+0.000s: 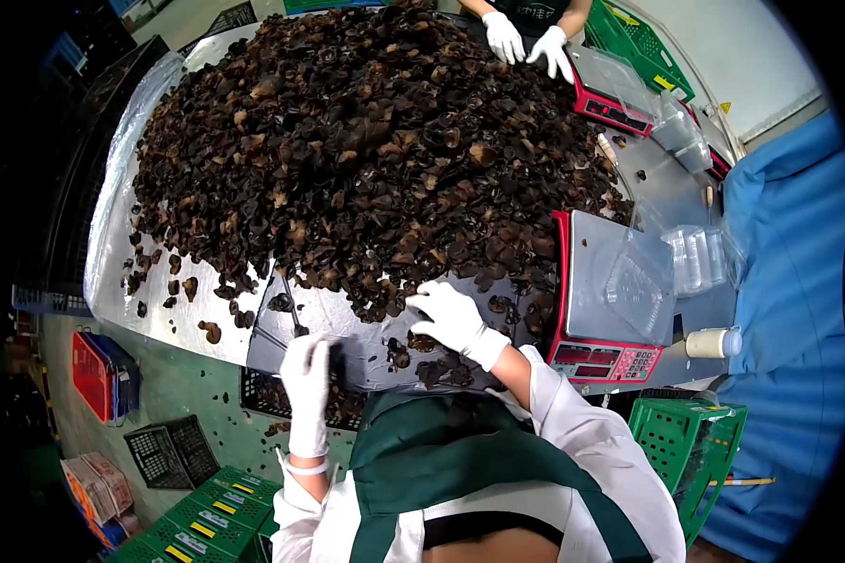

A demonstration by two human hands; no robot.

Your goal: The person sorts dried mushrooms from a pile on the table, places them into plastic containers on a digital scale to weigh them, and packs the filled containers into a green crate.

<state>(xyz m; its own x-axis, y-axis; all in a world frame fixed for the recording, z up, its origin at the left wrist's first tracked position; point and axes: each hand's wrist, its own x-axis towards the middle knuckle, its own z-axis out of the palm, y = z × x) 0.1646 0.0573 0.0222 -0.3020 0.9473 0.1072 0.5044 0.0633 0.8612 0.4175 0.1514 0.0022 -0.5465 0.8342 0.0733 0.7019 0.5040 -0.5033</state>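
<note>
A large heap of dark brown, ear-shaped pieces that look like wood ear fungus (366, 141) covers much of the metal table (211, 319). My right hand (448, 317), in a white glove, is at the heap's near edge, its fingers apart and pointing left, with nothing visible in it. Small loose pieces lie just below it. My left hand (307, 371), also gloved, is over the table's near edge with its fingers pointing up; whether it holds anything is not clear. A thin dark tool (294, 302) lies just beyond its fingertips.
A red scale (619, 277) bearing a clear tray stands right of my right hand. Clear containers (699, 261) and a thread spool (713, 342) are beside it. Across the heap are a co-worker's gloved hands (528, 42) near another scale (612, 84). A black crate (268, 394) sits below the edge.
</note>
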